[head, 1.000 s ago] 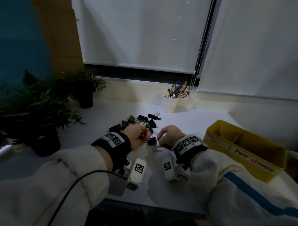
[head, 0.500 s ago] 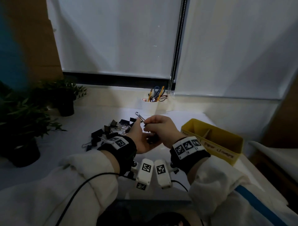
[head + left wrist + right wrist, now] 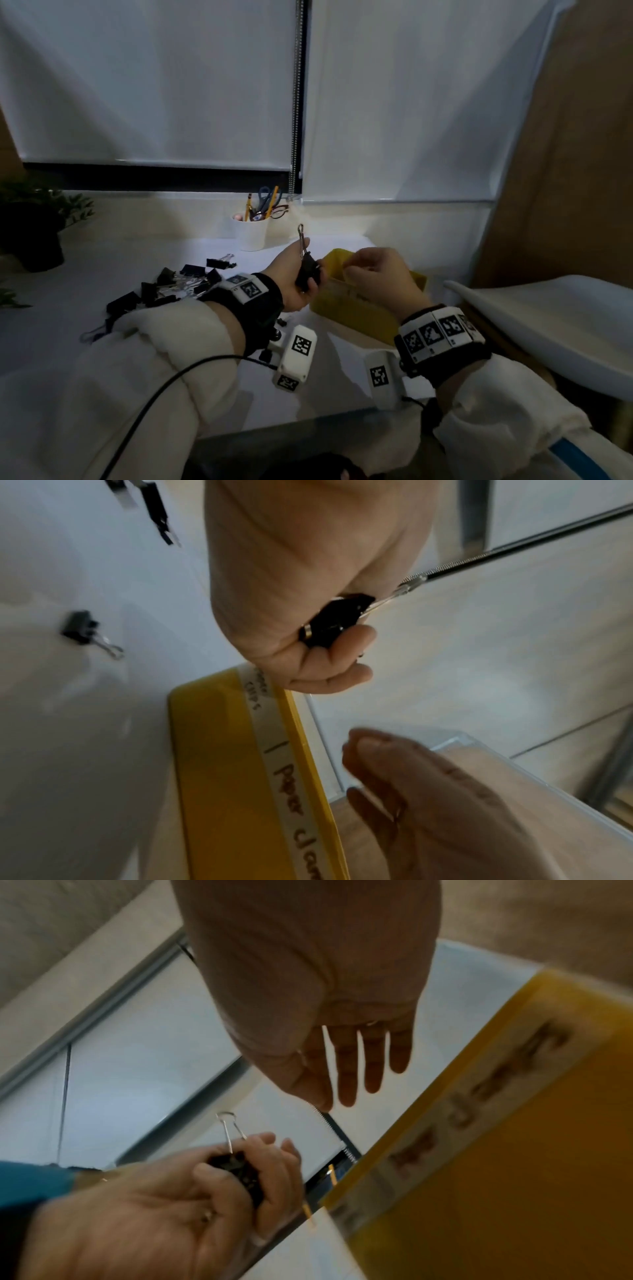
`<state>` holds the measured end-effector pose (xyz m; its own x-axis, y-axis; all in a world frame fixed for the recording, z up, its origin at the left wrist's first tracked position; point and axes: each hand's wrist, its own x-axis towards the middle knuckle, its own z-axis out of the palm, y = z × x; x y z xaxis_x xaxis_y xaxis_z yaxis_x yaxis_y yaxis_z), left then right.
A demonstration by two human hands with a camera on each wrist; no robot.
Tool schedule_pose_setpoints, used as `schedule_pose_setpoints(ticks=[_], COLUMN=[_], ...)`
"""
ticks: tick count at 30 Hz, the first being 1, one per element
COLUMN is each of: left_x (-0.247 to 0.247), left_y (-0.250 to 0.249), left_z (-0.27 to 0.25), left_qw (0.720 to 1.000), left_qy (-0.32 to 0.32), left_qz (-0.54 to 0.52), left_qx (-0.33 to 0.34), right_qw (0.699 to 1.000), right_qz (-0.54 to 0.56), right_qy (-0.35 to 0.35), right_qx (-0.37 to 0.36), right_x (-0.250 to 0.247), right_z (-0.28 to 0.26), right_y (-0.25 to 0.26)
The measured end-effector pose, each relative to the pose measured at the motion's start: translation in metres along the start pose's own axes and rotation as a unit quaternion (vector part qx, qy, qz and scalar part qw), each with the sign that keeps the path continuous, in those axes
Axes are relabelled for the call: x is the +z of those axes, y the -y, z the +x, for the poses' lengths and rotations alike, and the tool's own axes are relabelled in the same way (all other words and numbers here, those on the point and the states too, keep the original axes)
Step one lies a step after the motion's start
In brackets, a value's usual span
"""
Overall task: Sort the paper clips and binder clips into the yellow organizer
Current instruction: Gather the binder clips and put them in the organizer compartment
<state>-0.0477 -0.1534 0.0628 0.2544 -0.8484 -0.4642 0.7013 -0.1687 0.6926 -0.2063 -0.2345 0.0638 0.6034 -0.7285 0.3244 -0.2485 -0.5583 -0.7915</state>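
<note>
My left hand grips a black binder clip in its curled fingers, the silver wire handle pointing up. The left wrist view shows the clip in the left hand just beyond the corner of the yellow organizer. My right hand hovers over the organizer. In the right wrist view its fingers hang nearly straight and I see nothing in them. The same view shows the left hand with the clip and the labelled organizer wall.
A pile of black binder clips and silver paper clips lies on the white table left of my left wrist. A white cup of pens and scissors stands at the back. A potted plant is far left, a white chair right.
Both hands rose from the pile and moved right towards the organizer. The left hand kept the binder clip; the right hand let go of its handle and went over the organizer.
</note>
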Motion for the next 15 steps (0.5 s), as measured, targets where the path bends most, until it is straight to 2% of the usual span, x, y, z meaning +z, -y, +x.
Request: schedule_pose_setpoints(ticks=[2, 4, 6, 8, 10, 12, 15], left_x=[0.015, 0.031, 0.047, 0.060, 0.072, 0.081, 0.090], left_y=[0.002, 0.006, 0.012, 0.019, 0.026, 0.031, 0.039], left_z=[0.009, 0.021, 0.029, 0.034, 0.039, 0.046, 0.058], left_qw=[0.999, 0.987, 0.949, 0.885, 0.834, 0.809, 0.795], left_qy=[-0.002, -0.009, -0.012, -0.018, -0.031, -0.035, -0.020], left_qz=[0.042, 0.136, 0.277, 0.412, 0.482, 0.505, 0.525], left_qx=[0.027, 0.083, 0.148, 0.216, 0.269, 0.298, 0.303], right_qw=[0.990, 0.970, 0.953, 0.937, 0.924, 0.916, 0.905], right_qz=[-0.133, -0.237, -0.289, -0.325, -0.345, -0.370, -0.398], right_qy=[-0.031, 0.009, 0.077, 0.126, 0.131, 0.124, 0.120], right_qx=[0.022, 0.049, 0.042, -0.029, -0.096, -0.098, -0.089], right_x=[-0.019, -0.031, -0.035, -0.035, -0.034, -0.031, -0.027], right_z=[-0.003, -0.009, -0.017, -0.025, -0.028, -0.025, -0.016], right_y=[-0.020, -0.036, -0.044, -0.046, -0.049, -0.058, -0.071])
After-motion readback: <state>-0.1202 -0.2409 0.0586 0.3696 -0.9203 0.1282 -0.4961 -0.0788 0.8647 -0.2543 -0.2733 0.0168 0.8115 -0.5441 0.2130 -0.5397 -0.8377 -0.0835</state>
